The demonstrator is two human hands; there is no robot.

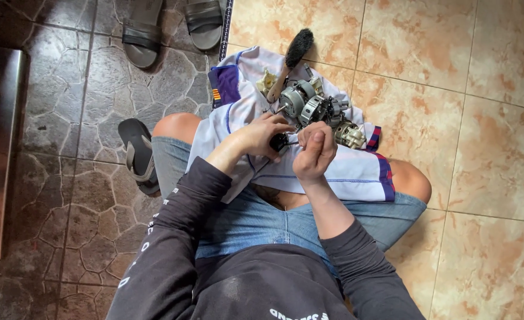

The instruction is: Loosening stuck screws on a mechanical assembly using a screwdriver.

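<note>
Sitting mid-frame, the person is using a white cloth (333, 172) over the lap as a catch-sheet. Left hand (260, 137) is gripping a small dark part (279, 142); right hand (315, 151) is fisted beside it. Metal motor parts (312, 109) and brush (294, 53) are lying just above, within reach.

Small black part (278, 143) mostly hidden between hands; sandals (173, 26) cut off above.
</note>
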